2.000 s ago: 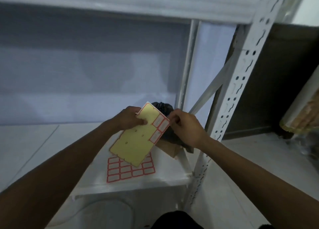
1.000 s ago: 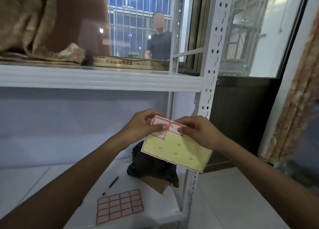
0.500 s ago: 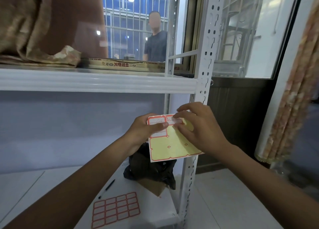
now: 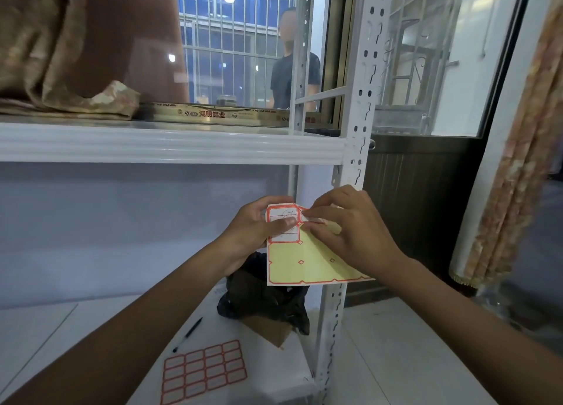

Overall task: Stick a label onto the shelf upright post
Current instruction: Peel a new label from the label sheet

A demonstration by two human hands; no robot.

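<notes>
The task is at the peeling stage, and nothing is stuck to the upright post (image 4: 362,99) yet as far as its visible face shows. The left hand (image 4: 253,237) grips the label sheet (image 4: 307,264) at its upper left edge, thumb pressed across the front, and holds it up just in front of the post. The right hand (image 4: 350,230) is curled at the sheet's top right, fingertips pinching at a label (image 4: 307,214) there; whether that label has lifted free of the yellow backing is hard to tell under the fingers. Left to do, by my reading: strip the label off, carry it to the post and press it flat. On the lower shelf (image 4: 274,383) lie a spare sheet (image 4: 204,371), a pen (image 4: 187,334) and a black bag (image 4: 265,298)
</notes>
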